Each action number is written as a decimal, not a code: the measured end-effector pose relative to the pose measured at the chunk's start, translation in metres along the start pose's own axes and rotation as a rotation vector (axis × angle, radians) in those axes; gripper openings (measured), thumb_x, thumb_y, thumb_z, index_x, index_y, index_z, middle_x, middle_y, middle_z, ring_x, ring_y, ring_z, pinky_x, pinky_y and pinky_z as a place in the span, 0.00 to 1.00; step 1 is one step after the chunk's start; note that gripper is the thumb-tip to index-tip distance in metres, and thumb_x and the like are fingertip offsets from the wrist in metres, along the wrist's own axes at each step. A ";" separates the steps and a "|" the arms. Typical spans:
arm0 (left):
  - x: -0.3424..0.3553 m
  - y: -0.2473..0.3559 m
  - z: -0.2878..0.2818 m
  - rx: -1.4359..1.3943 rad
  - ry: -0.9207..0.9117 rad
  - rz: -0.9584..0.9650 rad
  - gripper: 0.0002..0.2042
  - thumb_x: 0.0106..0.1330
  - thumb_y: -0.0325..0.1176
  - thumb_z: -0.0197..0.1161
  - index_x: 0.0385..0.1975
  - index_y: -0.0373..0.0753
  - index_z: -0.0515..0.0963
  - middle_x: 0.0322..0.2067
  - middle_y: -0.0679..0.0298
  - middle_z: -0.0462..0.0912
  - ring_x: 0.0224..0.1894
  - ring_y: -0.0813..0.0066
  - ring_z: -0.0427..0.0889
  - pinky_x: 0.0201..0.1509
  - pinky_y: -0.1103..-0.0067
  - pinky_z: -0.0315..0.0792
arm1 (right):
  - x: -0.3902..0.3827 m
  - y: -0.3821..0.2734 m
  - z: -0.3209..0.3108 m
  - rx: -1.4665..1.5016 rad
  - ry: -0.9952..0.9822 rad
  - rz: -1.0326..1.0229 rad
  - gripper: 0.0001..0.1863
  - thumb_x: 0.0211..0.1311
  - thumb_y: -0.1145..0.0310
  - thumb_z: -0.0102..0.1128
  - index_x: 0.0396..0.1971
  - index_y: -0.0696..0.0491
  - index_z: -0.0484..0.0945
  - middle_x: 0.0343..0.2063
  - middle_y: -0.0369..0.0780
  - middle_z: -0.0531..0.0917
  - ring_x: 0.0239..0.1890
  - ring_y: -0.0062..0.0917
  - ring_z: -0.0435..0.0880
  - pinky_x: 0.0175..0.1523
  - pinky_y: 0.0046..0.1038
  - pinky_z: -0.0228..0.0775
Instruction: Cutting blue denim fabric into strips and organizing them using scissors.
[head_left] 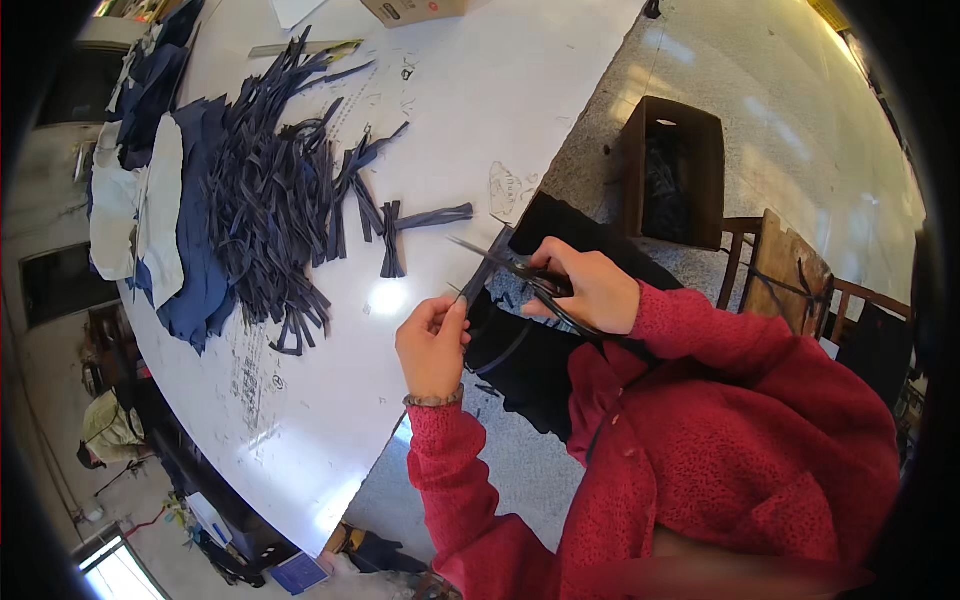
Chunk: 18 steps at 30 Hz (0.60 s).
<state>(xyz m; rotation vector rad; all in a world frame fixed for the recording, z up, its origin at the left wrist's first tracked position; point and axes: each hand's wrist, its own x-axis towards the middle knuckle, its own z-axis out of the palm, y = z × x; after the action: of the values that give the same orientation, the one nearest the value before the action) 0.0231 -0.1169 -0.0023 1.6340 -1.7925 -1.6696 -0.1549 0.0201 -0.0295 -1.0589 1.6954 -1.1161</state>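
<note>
My left hand (428,352) pinches a dark flat strip (484,268) at the table's edge. My right hand (600,292) grips scissors (520,270), their blades crossing over toward that strip; whether they touch it I cannot tell. Black cloth (515,390) hangs below both hands beside the white table (480,100). To the left lies a tangled pile of dark navy strips (265,200), with several loose strips (393,250) crossed nearer my hands.
Navy and cream cut pieces (140,225) lie at the table's far left. A ruler (300,48) and cardboard box (410,10) are at the top. Right of the table stand a dark open bin (670,180) and a wooden chair (785,275) on the floor.
</note>
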 end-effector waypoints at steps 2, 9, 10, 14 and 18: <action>0.002 0.001 0.001 0.009 -0.004 0.001 0.08 0.62 0.30 0.63 0.35 0.32 0.80 0.21 0.66 0.80 0.19 0.85 0.74 0.21 0.88 0.65 | -0.003 0.001 0.001 0.085 -0.041 0.047 0.27 0.54 0.54 0.69 0.42 0.56 0.66 0.23 0.42 0.78 0.26 0.30 0.80 0.34 0.28 0.70; 0.008 -0.003 -0.003 -0.007 -0.050 0.011 0.09 0.62 0.30 0.63 0.37 0.31 0.80 0.22 0.65 0.80 0.19 0.86 0.74 0.21 0.89 0.65 | -0.032 0.001 0.002 0.139 -0.410 0.156 0.27 0.62 0.51 0.60 0.48 0.58 0.64 0.23 0.35 0.71 0.26 0.17 0.70 0.35 0.22 0.65; 0.008 -0.002 -0.004 -0.006 -0.066 0.020 0.09 0.62 0.30 0.63 0.37 0.31 0.80 0.22 0.65 0.80 0.19 0.85 0.74 0.22 0.89 0.65 | -0.036 0.002 0.002 0.142 -0.446 0.235 0.27 0.63 0.50 0.59 0.47 0.58 0.64 0.22 0.34 0.71 0.25 0.16 0.69 0.33 0.22 0.64; 0.008 -0.002 -0.006 -0.016 -0.069 0.012 0.09 0.62 0.30 0.63 0.37 0.31 0.80 0.22 0.65 0.80 0.19 0.86 0.74 0.22 0.89 0.65 | -0.041 0.007 0.005 0.134 -0.416 0.184 0.25 0.64 0.50 0.57 0.46 0.57 0.65 0.18 0.34 0.70 0.21 0.15 0.67 0.27 0.22 0.60; 0.011 -0.005 -0.007 -0.018 -0.080 0.026 0.09 0.62 0.30 0.63 0.36 0.30 0.80 0.22 0.65 0.80 0.19 0.85 0.74 0.22 0.88 0.65 | -0.040 0.005 0.009 0.139 -0.406 0.200 0.25 0.64 0.51 0.58 0.46 0.57 0.65 0.18 0.35 0.70 0.19 0.16 0.66 0.26 0.23 0.59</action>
<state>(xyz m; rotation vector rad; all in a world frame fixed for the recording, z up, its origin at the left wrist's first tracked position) 0.0271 -0.1279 -0.0091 1.5507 -1.8220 -1.7578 -0.1353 0.0566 -0.0294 -0.9314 1.3464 -0.8133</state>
